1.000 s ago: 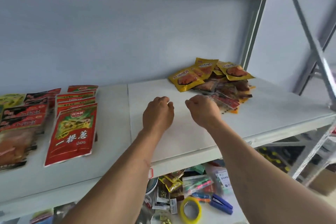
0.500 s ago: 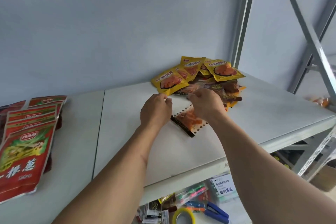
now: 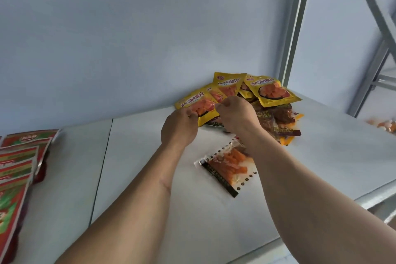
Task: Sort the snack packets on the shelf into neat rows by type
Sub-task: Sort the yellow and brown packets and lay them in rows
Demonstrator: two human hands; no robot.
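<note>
Left hand: gripping the near-left edge of a yellow packet.
Right hand: pinching the same packet's right edge.
Packet: lying at the pile's left front, long axis running left-right between both hands.
Clear packet: lying apart, nearer, under the right forearm.
Shelf: holding red packets far left.
</note>
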